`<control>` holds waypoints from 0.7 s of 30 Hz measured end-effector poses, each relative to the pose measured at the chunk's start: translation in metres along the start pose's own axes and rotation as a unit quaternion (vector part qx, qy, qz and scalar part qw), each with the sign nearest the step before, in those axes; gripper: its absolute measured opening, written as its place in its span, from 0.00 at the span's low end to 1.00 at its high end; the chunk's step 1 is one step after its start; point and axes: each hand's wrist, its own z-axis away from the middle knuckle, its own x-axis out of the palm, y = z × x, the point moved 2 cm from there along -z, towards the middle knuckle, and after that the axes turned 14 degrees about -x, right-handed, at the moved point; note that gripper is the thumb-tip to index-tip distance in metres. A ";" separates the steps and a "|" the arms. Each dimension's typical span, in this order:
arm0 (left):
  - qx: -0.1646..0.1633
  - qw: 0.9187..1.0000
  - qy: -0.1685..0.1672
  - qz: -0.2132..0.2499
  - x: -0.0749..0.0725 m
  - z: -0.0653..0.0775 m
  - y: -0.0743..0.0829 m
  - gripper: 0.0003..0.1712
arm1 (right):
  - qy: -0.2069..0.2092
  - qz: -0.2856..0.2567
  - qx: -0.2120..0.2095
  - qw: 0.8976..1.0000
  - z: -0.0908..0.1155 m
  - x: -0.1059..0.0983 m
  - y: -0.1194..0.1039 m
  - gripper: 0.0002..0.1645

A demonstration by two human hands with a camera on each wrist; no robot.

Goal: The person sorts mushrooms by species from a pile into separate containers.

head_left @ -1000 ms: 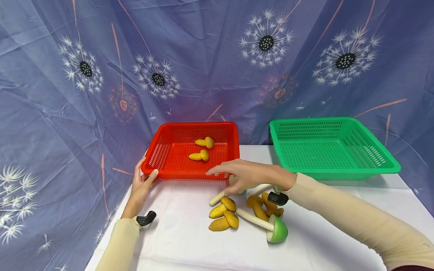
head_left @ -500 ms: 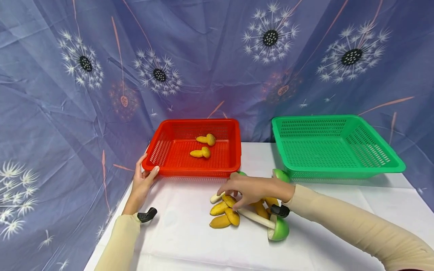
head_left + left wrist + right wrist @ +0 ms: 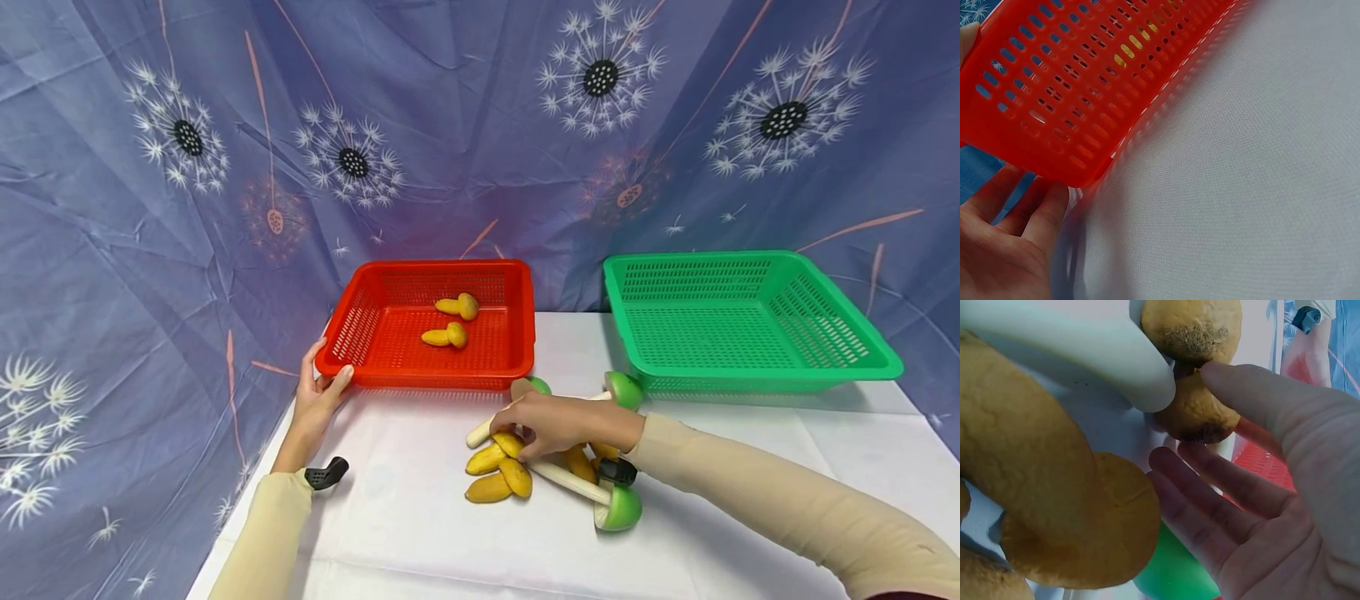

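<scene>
My left hand holds the near left corner of the red basket, thumb at the rim and other fingers along the outer wall. Two yellow mushrooms lie inside it. My right hand reaches palm down into the pile on the table and pinches the cap of a yellow mushroom between thumb and index finger; the stem is mostly hidden in the right wrist view. Against that cap lies the cap of a second yellow mushroom. Close by, a green-capped mushroom points its pale stem toward the hand.
A green basket stands at the back right. More green-capped mushrooms lie behind my right hand, and further yellow mushrooms are partly under the wrist. A blue dandelion-print cloth hangs behind the white-covered table.
My right hand has come down from near the red basket's front edge to the yellow mushrooms and closed on one cap. My left hand has stayed at the basket's corner.
</scene>
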 end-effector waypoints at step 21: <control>0.001 1.000 -0.005 -0.001 0.000 0.001 0.000 0.45 | -0.008 -0.012 0.024 1.000 -0.001 0.001 0.002 0.27</control>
